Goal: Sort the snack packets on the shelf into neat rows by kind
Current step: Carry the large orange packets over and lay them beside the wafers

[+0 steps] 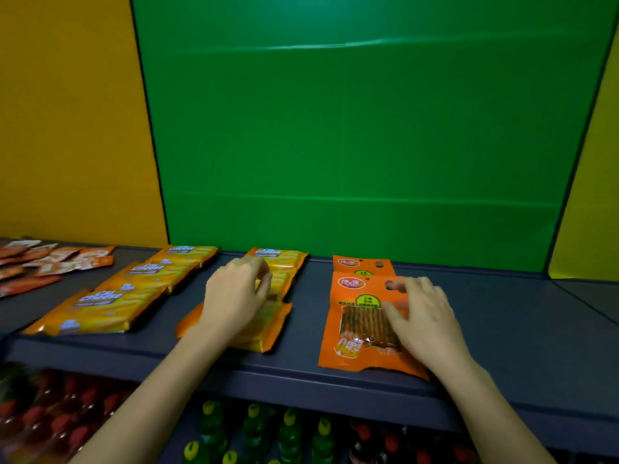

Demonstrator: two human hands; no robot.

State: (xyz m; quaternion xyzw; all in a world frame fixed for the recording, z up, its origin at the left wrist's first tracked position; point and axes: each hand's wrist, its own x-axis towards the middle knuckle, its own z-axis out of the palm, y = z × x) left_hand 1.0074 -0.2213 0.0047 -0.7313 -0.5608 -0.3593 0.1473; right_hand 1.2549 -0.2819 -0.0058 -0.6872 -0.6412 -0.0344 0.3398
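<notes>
My arms (160, 380) cross the shelf (502, 329) edge. My right hand (425, 323) presses flat, fingers spread, on the near orange packet (335, 349), which runs lengthwise away from me toward its twin (363, 264). My left hand (234, 296) curls round a yellow cracker packet (281, 284) in the next row.

We found widest free room at right end of shelf (509, 316): bare surface from orange packets (355, 333) to yellow side wall (589, 229). Narrow bare lane ran between left cracker row (134, 289) and middle cracker row (281, 269); another ran between middle cracker row and orange packets. Green back panel (368, 145) closed rear. Left hand (234, 296) curled over middle cracker row; right hand (425, 323) lay flat on front orange packet. Loose packets (50, 259) crowded far left.
</notes>
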